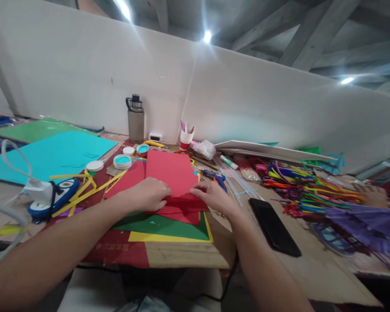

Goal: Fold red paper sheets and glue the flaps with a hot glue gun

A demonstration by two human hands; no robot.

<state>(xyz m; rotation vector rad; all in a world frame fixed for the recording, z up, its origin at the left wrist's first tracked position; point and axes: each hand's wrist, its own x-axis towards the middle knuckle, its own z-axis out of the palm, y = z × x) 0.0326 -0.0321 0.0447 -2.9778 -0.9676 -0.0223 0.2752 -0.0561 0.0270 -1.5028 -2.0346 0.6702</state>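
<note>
In front of me a sheet of red paper [173, 171] lies over other red sheets, and its near edge appears bent up into a narrow folded strip. My left hand [149, 193] is closed at the sheet's left side, fingers curled onto the paper near the fold. At the right end of that strip, my right hand [211, 195] grips the edge between thumb and fingers. Beneath the red sheets lie green paper [169, 227] and yellow paper [156, 237]. A blue glue gun [216, 177] lies just beyond my right hand, partly hidden by it.
A black phone [274, 227] lies to the right, before a pile of colourful pipe cleaners [312, 190]. Another person's hand [372, 195] is at the far right. Paint tubs [122, 161], a bottle [136, 121] and a paper cup [186, 139] stand behind. Yellow strips [94, 190] lie left.
</note>
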